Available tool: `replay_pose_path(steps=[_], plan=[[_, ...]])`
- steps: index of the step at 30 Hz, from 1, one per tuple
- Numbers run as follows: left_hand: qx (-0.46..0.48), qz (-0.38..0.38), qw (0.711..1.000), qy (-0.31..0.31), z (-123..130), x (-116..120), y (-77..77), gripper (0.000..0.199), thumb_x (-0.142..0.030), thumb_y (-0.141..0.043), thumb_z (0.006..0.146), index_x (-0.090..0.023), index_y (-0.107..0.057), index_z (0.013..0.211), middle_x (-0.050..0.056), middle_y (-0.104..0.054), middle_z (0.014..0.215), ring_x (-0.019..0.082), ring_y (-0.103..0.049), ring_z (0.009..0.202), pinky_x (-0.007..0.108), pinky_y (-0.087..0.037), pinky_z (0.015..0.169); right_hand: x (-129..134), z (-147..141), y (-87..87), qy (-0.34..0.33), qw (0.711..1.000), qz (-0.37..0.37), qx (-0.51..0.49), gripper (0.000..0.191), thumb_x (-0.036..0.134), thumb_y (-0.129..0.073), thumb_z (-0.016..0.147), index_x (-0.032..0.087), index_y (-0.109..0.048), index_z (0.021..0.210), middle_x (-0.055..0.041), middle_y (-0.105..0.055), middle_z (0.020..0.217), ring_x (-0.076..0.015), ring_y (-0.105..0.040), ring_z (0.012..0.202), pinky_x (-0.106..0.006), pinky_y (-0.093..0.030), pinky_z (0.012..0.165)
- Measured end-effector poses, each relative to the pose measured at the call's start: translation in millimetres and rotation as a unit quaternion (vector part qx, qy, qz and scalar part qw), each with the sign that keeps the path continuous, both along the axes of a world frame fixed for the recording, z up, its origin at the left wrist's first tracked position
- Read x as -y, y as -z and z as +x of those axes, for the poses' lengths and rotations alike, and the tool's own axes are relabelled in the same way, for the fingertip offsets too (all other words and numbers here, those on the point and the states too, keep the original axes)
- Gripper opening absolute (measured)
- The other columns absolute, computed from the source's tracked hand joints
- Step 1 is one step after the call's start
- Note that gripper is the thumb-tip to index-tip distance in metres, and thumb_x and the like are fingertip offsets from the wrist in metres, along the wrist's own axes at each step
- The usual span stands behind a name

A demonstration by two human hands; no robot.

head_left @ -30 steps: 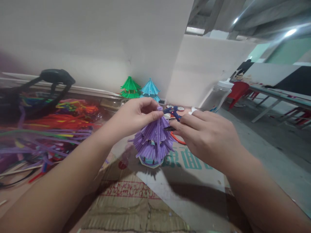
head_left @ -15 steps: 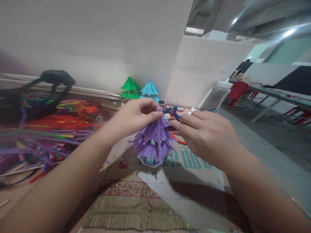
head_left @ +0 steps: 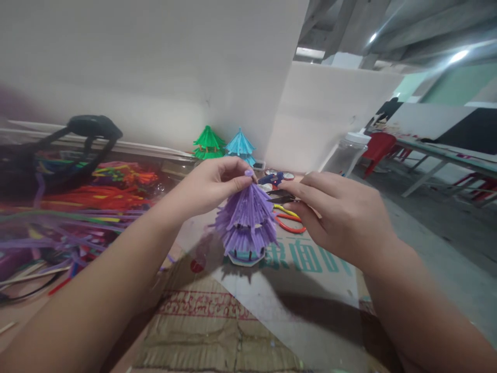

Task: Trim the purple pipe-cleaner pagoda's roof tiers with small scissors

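A small two-tiered purple pagoda (head_left: 248,217) made of fuzzy pipe cleaners stands upright on a pale base in front of me. My left hand (head_left: 221,184) is closed at its peak, thumb and forefinger pinching the tip. To the right, my right hand (head_left: 334,212) grips dark tweezers (head_left: 281,197), whose two prongs point at the upper roof. Whether the prongs touch the roof I cannot tell. Just behind them lies a dark blue tool (head_left: 272,178), partly hidden by my right fingers. Red and yellow loop handles (head_left: 291,227) show below that hand.
Green (head_left: 208,142) and light-blue (head_left: 239,145) pagodas stand by the wall. Loose pipe cleaners (head_left: 89,197) and a black strapped object (head_left: 93,127) crowd the left. A clear bottle (head_left: 345,153) stands at the right edge. Printed cardboard (head_left: 209,336) covers the table.
My right hand has shifted slightly right and its tweezers have drawn back a little from the purple roof, showing more of the loop handles. My left hand keeps its pinch at the peak.
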State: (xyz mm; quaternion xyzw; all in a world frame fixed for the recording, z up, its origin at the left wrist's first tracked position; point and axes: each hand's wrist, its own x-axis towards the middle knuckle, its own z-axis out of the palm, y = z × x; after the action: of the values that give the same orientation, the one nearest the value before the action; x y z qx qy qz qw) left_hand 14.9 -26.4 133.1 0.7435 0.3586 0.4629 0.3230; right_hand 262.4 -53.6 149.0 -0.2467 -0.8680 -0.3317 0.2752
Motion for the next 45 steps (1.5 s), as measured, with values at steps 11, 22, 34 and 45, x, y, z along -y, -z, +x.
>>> replay_pose_path(steps=[11,22,34,45], plan=[[0.020,-0.011,1.000,0.013,-2.1,2.6,-2.2,0.018,-0.031,-0.067,0.084,-0.015,-0.067,0.090,0.002,-0.065,0.081,0.014,-0.058,0.072,0.027,-0.044,0.066,-0.5,-5.3,4.8,-0.035,0.999,-0.001,0.034,0.020,0.024,-0.056,0.098,0.014,-0.070,0.109,-0.0069,-0.071,0.090,-0.0207,-0.065,0.080,-0.035,-0.042,0.066],[0.023,-0.011,1.000,0.006,-0.2,2.3,-2.9,0.016,-0.030,-0.068,0.082,-0.015,-0.066,0.087,0.000,-0.060,0.075,0.012,-0.053,0.066,0.025,-0.040,0.060,-1.7,-5.1,6.7,-0.034,0.998,0.014,0.055,0.022,0.024,-0.060,0.096,0.013,-0.069,0.113,-0.0066,-0.072,0.093,-0.0212,-0.064,0.082,-0.035,-0.045,0.068],[0.012,-0.005,1.000,0.028,-0.9,1.0,0.6,0.017,-0.031,-0.065,0.085,-0.015,-0.065,0.089,0.001,-0.060,0.079,0.013,-0.055,0.070,0.026,-0.041,0.064,-1.4,-4.7,5.8,-0.042,0.998,0.011,0.051,0.019,0.020,-0.058,0.096,0.013,-0.069,0.110,-0.0079,-0.072,0.094,-0.0223,-0.066,0.086,-0.035,-0.047,0.070],[-0.009,-0.007,0.999,0.039,3.2,5.7,-3.5,0.016,-0.030,-0.065,0.085,-0.015,-0.065,0.088,0.001,-0.063,0.080,0.014,-0.057,0.073,0.027,-0.044,0.068,-3.3,-8.7,9.7,-0.035,0.999,0.021,0.021,0.022,0.021,-0.056,0.097,0.012,-0.068,0.114,-0.0074,-0.071,0.089,-0.0216,-0.063,0.083,-0.035,-0.044,0.067]])
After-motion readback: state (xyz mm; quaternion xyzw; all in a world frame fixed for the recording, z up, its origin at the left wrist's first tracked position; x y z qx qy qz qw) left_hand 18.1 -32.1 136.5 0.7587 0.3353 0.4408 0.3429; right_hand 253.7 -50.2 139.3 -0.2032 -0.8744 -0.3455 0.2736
